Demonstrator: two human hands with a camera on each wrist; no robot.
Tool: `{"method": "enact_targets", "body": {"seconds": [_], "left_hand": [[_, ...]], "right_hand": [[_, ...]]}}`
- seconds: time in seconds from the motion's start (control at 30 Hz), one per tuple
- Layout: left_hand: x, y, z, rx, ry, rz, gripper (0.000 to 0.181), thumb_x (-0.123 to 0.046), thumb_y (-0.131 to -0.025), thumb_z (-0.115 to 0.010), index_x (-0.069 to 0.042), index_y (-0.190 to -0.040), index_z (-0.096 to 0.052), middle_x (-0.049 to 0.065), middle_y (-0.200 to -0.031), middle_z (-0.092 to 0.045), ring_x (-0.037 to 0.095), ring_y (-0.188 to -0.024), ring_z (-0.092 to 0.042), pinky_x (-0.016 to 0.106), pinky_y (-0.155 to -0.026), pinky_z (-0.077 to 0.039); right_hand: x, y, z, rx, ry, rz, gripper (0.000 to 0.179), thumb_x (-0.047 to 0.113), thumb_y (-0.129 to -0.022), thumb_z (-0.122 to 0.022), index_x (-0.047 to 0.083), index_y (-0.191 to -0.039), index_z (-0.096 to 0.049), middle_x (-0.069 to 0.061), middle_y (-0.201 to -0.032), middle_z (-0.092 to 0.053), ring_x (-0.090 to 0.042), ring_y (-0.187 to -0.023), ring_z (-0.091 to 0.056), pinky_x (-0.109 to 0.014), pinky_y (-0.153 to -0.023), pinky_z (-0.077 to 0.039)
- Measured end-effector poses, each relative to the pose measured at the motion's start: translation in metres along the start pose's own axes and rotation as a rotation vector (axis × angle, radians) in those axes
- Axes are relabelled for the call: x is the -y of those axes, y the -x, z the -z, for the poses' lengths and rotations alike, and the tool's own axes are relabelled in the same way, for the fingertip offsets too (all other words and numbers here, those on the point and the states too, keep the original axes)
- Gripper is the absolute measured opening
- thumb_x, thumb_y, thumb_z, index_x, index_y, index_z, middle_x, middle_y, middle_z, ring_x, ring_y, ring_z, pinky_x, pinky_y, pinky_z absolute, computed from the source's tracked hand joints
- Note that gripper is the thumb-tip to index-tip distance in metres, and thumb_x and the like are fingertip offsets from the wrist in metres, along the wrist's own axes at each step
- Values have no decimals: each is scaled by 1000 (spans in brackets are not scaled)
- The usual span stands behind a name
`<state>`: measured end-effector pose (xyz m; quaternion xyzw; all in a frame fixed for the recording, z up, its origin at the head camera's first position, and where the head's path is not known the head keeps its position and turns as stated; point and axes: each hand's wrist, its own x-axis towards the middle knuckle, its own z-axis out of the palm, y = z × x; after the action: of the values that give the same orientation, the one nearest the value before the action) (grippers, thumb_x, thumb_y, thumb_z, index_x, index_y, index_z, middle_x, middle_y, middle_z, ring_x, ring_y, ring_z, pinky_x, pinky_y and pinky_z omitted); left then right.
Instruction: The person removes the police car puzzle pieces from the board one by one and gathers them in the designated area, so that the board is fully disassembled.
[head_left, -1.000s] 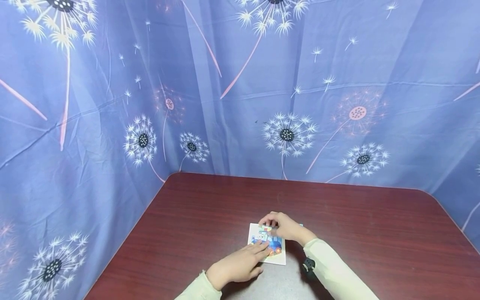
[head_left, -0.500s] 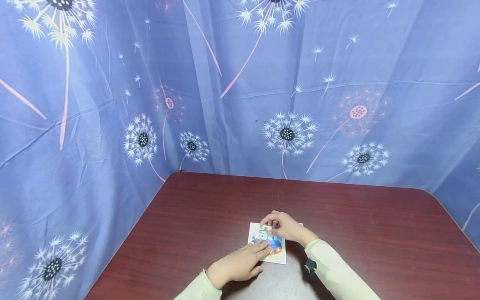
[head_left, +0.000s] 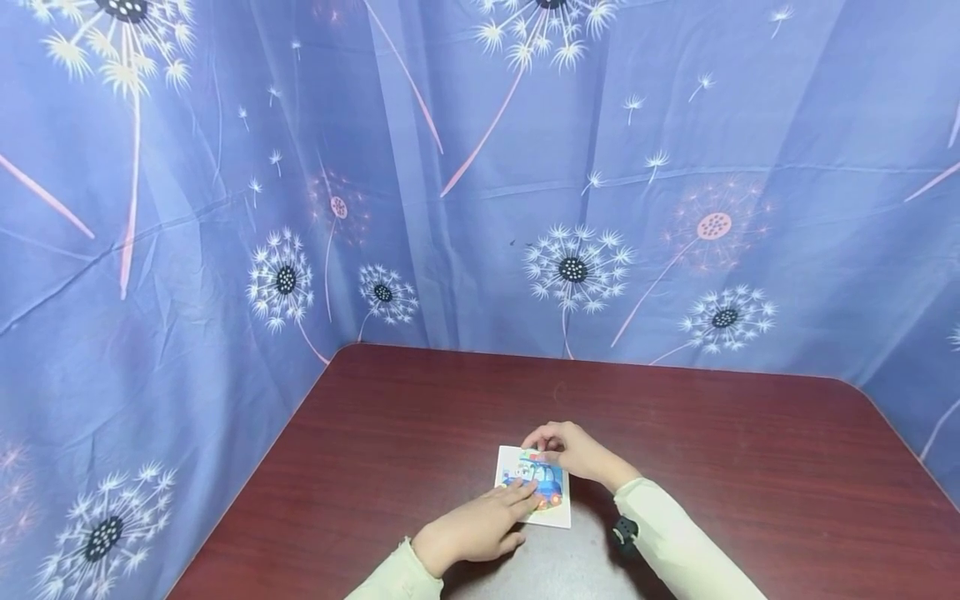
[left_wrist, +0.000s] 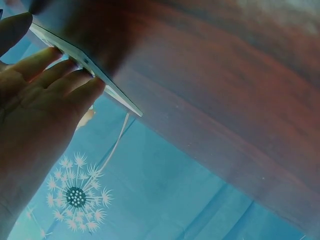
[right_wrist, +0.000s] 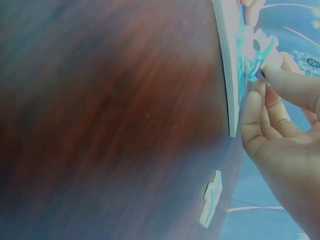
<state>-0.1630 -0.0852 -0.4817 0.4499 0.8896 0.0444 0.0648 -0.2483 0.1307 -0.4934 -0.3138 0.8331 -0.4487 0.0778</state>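
Note:
A small white-bordered jigsaw puzzle [head_left: 553,519] with a blue cartoon car lies on the table. My left hand [head_left: 480,527] rests its outstretched fingers on the puzzle's lower left part, covering some of the picture. In the left wrist view those fingers lie along the thin puzzle board [left_wrist: 125,100]. My right hand [head_left: 576,452] is at the puzzle's top right edge. As the right wrist view shows, its thumb and fingers pinch a jigsaw piece [right_wrist: 267,50], tilted close over the board [right_wrist: 230,95].
Another loose jigsaw piece [right_wrist: 212,199] lies on the table beside the board, hidden in the head view. The dark red wooden table [head_left: 420,417] reaches back to a blue dandelion-print curtain [head_left: 480,275]. A black device [head_left: 625,532] sits at my right wrist.
My right hand has shifted slightly to the right, and the pinched piece has moved a little over the top of the puzzle. My left hand has stayed in place.

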Motion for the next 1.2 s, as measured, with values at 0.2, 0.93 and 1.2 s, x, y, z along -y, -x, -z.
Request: {"method": "enact_targets", "body": {"seconds": [0.2, 0.93, 1.2], "left_hand": [[0, 0, 0, 12, 9, -2, 56, -23, -96, -58, -6, -146, -41, 10, -152, -36, 23, -141, -32, 35, -111, -33], [-2, 1, 0, 20, 61, 33, 55, -24, -97, -56, -8, -147, -39, 8, -153, -35, 23, -141, -32, 36, -112, -32], [-3, 2, 4, 4, 49, 20, 55, -23, -96, -56, -6, -146, -41, 11, -151, -37, 25, -139, -35, 37, -111, -32]], "right_hand": [[-3, 2, 6, -25, -65, 11, 22, -7, -88, -62, 0, -108, -68, -5, -83, -58, -11, -75, -57, -23, -68, -48], [-13, 39, 59, -157, -69, -146, 17, 7, -93, -62, 1, -107, -70, -11, -95, -70, -18, -73, -62, -34, -63, -55], [-25, 59, 73, -170, -166, -162, 23, 3, -92, -62, -10, -110, -65, -22, -100, -68, -16, -78, -67, -39, -67, -58]]}}
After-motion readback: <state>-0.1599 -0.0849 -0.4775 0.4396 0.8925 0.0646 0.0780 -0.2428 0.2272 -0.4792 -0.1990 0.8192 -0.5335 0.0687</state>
